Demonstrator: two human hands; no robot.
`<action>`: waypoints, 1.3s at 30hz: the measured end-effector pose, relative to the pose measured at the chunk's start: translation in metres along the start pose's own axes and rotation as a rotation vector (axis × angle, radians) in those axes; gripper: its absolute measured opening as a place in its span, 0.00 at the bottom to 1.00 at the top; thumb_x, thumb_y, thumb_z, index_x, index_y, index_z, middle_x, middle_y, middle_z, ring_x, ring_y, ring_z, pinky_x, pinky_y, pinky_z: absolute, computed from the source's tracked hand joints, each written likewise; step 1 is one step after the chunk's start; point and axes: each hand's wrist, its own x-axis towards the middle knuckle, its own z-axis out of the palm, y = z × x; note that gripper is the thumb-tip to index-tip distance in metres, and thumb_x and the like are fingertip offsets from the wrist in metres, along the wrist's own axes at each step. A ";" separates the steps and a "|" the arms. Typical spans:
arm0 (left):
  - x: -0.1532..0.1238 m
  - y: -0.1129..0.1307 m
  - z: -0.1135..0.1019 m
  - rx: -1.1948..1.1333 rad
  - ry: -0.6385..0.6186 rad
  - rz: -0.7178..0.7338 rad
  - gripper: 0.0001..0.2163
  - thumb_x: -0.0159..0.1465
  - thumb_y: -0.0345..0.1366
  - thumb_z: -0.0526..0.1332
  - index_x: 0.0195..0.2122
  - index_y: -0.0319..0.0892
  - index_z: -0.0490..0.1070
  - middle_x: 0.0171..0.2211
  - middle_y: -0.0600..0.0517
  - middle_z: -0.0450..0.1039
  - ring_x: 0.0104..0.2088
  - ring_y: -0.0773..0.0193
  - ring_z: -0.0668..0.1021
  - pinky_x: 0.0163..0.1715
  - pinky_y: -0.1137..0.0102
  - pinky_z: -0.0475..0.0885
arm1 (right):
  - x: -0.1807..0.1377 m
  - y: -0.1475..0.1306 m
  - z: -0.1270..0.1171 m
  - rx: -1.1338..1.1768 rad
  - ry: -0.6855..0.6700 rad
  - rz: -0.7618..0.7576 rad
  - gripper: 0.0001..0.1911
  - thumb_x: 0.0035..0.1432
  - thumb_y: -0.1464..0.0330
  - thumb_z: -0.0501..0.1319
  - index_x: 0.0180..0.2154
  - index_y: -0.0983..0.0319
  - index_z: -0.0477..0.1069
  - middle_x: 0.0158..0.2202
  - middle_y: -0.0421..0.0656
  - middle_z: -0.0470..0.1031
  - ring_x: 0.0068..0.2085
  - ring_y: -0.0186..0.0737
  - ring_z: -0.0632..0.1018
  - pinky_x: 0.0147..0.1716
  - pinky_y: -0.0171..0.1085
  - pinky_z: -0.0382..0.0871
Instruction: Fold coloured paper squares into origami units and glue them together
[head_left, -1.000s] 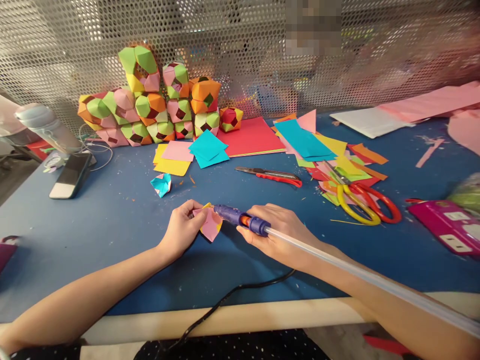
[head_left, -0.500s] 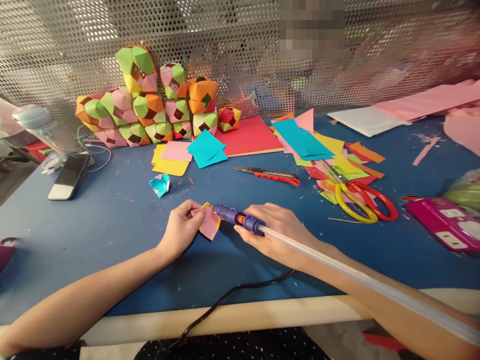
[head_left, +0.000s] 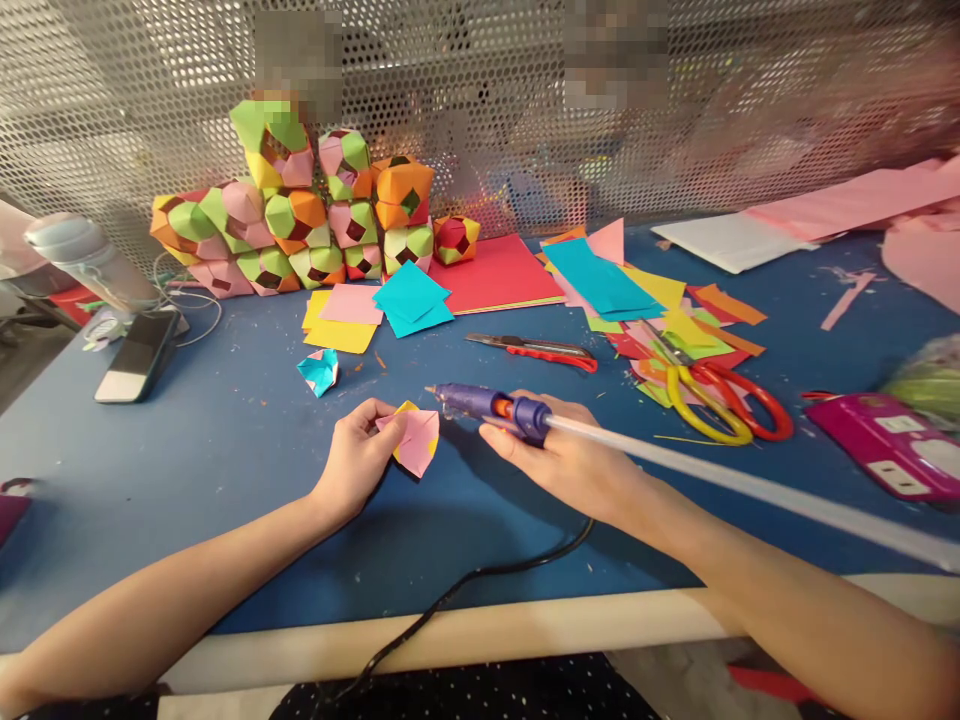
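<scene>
Between the thumb and fingers of my left hand [head_left: 360, 450] is a folded piece of pink and yellow paper [head_left: 416, 443], pinched by its left side. My right hand [head_left: 570, 455] is wrapped round a purple hot glue gun [head_left: 487, 405] with a long clear glue stick [head_left: 675, 460] sticking out of its back. The gun's nozzle points left, just above and apart from the folded paper. Its black cord [head_left: 480, 575] runs down over the table edge. A small blue and pink folded paper piece [head_left: 320, 372] lies beyond my left hand.
Stacked paper balls [head_left: 296, 215] stand at the back left. Coloured squares [head_left: 412, 297], a box cutter [head_left: 532, 350], scissors [head_left: 720, 400] and paper scraps [head_left: 615, 280] lie across the middle. A phone [head_left: 139, 355] and bottle [head_left: 90, 260] are left, a pink glue-gun-sized case [head_left: 885, 440] right.
The glue gun has pulled back to the right and up, and its nozzle has come away from the folded paper. My left hand has barely moved.
</scene>
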 end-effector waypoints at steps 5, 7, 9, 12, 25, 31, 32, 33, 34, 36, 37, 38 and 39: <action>-0.002 -0.004 0.001 -0.129 -0.033 -0.037 0.10 0.56 0.42 0.62 0.27 0.40 0.68 0.23 0.57 0.68 0.24 0.71 0.67 0.25 0.76 0.60 | 0.016 0.022 0.017 0.112 -0.010 0.168 0.17 0.61 0.59 0.52 0.41 0.63 0.73 0.38 0.45 0.78 0.40 0.46 0.77 0.38 0.38 0.68; -0.004 -0.004 0.003 -0.164 -0.055 -0.049 0.09 0.56 0.41 0.62 0.27 0.40 0.69 0.24 0.56 0.69 0.25 0.70 0.68 0.26 0.75 0.61 | 0.022 0.031 0.029 0.029 0.005 0.137 0.18 0.62 0.60 0.52 0.43 0.64 0.73 0.41 0.48 0.77 0.44 0.49 0.76 0.41 0.39 0.68; -0.007 -0.004 0.004 -0.188 -0.074 -0.059 0.09 0.56 0.41 0.63 0.28 0.40 0.69 0.24 0.56 0.70 0.26 0.70 0.69 0.27 0.75 0.62 | 0.026 0.037 0.038 -0.088 0.010 0.100 0.19 0.62 0.61 0.51 0.44 0.65 0.72 0.42 0.50 0.76 0.46 0.52 0.75 0.43 0.41 0.67; -0.010 -0.003 0.005 -0.205 -0.095 -0.068 0.09 0.57 0.40 0.63 0.28 0.40 0.68 0.25 0.55 0.70 0.27 0.70 0.69 0.28 0.75 0.62 | 0.027 0.039 0.037 -0.229 -0.025 0.058 0.21 0.62 0.58 0.50 0.44 0.66 0.72 0.42 0.52 0.76 0.45 0.53 0.75 0.43 0.44 0.66; -0.020 0.008 0.011 -0.123 -0.127 -0.073 0.09 0.57 0.39 0.62 0.26 0.39 0.67 0.23 0.56 0.68 0.25 0.72 0.67 0.25 0.76 0.62 | -0.006 -0.010 -0.014 0.303 -0.269 0.069 0.05 0.58 0.65 0.56 0.32 0.60 0.66 0.26 0.37 0.69 0.26 0.31 0.69 0.26 0.32 0.64; -0.029 0.014 0.014 -0.072 -0.241 -0.044 0.08 0.58 0.39 0.61 0.28 0.39 0.68 0.26 0.54 0.70 0.28 0.70 0.69 0.29 0.75 0.64 | -0.002 -0.018 0.024 0.642 -0.235 0.155 0.06 0.56 0.65 0.59 0.32 0.62 0.65 0.28 0.38 0.69 0.28 0.30 0.69 0.27 0.31 0.65; -0.030 0.014 0.014 -0.070 -0.250 -0.048 0.08 0.58 0.39 0.62 0.27 0.39 0.68 0.25 0.55 0.70 0.28 0.70 0.69 0.29 0.75 0.64 | -0.002 -0.017 0.026 0.681 -0.238 0.167 0.06 0.56 0.66 0.59 0.31 0.62 0.65 0.26 0.37 0.68 0.27 0.30 0.68 0.26 0.31 0.64; -0.031 0.015 0.015 -0.077 -0.260 -0.053 0.08 0.58 0.39 0.62 0.28 0.39 0.68 0.25 0.55 0.69 0.28 0.70 0.69 0.29 0.75 0.64 | -0.002 -0.017 0.027 0.709 -0.236 0.177 0.07 0.56 0.66 0.59 0.30 0.62 0.65 0.25 0.36 0.66 0.26 0.29 0.68 0.25 0.30 0.64; -0.031 0.015 0.015 -0.096 -0.272 -0.059 0.08 0.58 0.38 0.62 0.29 0.39 0.69 0.26 0.54 0.70 0.28 0.70 0.69 0.29 0.76 0.64 | -0.002 -0.016 0.028 0.724 -0.229 0.183 0.07 0.56 0.66 0.59 0.29 0.62 0.64 0.25 0.36 0.66 0.26 0.29 0.67 0.24 0.30 0.63; -0.031 0.014 0.014 -0.161 -0.292 -0.070 0.07 0.59 0.38 0.61 0.31 0.39 0.69 0.27 0.54 0.70 0.29 0.70 0.70 0.30 0.76 0.64 | -0.002 -0.016 0.027 0.735 -0.213 0.187 0.07 0.55 0.66 0.59 0.29 0.62 0.64 0.24 0.36 0.65 0.25 0.29 0.66 0.24 0.30 0.62; -0.030 0.012 0.014 -0.195 -0.293 -0.074 0.06 0.59 0.37 0.61 0.32 0.40 0.69 0.27 0.55 0.70 0.29 0.70 0.70 0.30 0.76 0.64 | -0.002 -0.015 0.026 0.736 -0.211 0.189 0.07 0.55 0.66 0.59 0.28 0.62 0.64 0.24 0.36 0.65 0.25 0.29 0.66 0.24 0.30 0.62; -0.030 0.011 0.014 -0.221 -0.287 -0.077 0.05 0.59 0.36 0.61 0.32 0.40 0.69 0.27 0.55 0.69 0.28 0.71 0.70 0.29 0.76 0.64 | -0.002 -0.015 0.026 0.738 -0.212 0.193 0.07 0.55 0.66 0.59 0.29 0.62 0.64 0.24 0.36 0.64 0.25 0.29 0.65 0.24 0.30 0.62; -0.030 0.010 0.014 -0.235 -0.277 -0.080 0.04 0.59 0.35 0.61 0.32 0.40 0.68 0.26 0.56 0.68 0.27 0.72 0.69 0.28 0.77 0.64 | -0.002 -0.015 0.026 0.743 -0.216 0.199 0.06 0.55 0.66 0.59 0.29 0.62 0.64 0.25 0.36 0.64 0.25 0.28 0.65 0.23 0.30 0.62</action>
